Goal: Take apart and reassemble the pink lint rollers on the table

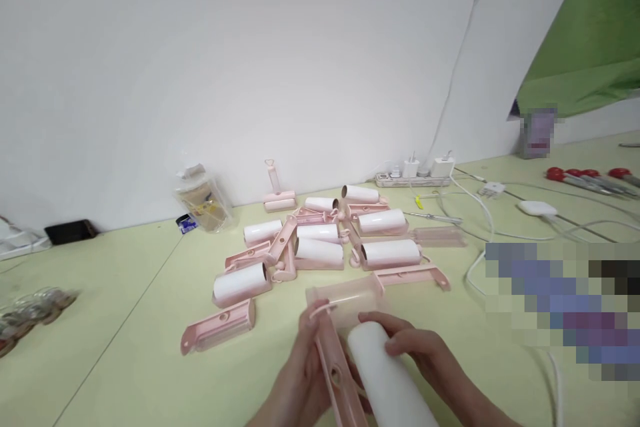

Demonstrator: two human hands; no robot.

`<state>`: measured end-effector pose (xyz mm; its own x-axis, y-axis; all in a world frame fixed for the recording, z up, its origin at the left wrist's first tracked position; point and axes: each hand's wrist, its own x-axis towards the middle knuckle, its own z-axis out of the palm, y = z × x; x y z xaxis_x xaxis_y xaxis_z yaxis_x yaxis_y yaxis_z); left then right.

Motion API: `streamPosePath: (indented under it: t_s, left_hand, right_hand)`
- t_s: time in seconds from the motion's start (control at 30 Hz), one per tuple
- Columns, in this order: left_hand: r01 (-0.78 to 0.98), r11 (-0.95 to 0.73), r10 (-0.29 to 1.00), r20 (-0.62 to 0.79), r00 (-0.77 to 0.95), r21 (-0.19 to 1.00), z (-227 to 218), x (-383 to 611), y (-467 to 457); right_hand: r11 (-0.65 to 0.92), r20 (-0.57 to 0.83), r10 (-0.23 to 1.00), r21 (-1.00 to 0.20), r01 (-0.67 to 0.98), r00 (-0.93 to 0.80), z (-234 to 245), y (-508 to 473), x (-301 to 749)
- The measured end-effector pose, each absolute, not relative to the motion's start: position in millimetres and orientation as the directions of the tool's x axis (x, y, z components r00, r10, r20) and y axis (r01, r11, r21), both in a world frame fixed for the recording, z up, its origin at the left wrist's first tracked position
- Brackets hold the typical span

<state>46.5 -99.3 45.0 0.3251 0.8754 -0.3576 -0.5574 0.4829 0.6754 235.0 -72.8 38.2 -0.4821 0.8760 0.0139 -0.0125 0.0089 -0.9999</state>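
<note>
At the bottom middle, my left hand [299, 373] is closed round a pink lint roller case [344, 390] with a round hole in its side. Just beside it, my right hand [425, 350] grips a white paper roll [387, 377], its thumb and fingers over the upper end. The roll lies alongside the case; whether they touch I cannot tell. Behind my fingers is a translucent pink cover [355, 297]; whether it joins the held case is unclear. Farther back lie several white rolls [320, 252] among pink case parts [220, 325].
A small assembled lint roller [280, 200] stands near the wall. Left of it is a clear plastic bag [203, 203], then a black phone [70, 232]. A power strip [413, 179] with chargers trails white cables. Red-handled tools [575, 177] lie at the far right.
</note>
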Motion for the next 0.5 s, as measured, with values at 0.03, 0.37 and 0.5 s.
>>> streamPosePath:
  t_s: [0.03,0.37,0.5]
  left_hand:
    - [-0.586,0.553,0.833,-0.386,0.396,0.591,42.0,52.2,-101.7]
    - [-0.706,0.6,0.783,-0.458,0.421,0.377,30.5,61.7,-115.5]
    - [-0.639,0.514,0.858,-0.341,0.385,0.572,24.2,60.7,-119.2]
  right_hand:
    - [0.015,0.017,0.878,-1.0,-0.008,-0.478,37.4,-74.4,233.6]
    - [-0.113,-0.089,0.861,-0.993,-0.018,-0.501,32.3,-80.1,219.1]
    - [-0.073,-0.054,0.863,-0.997,-0.018,-0.502,24.2,-80.2,215.3]
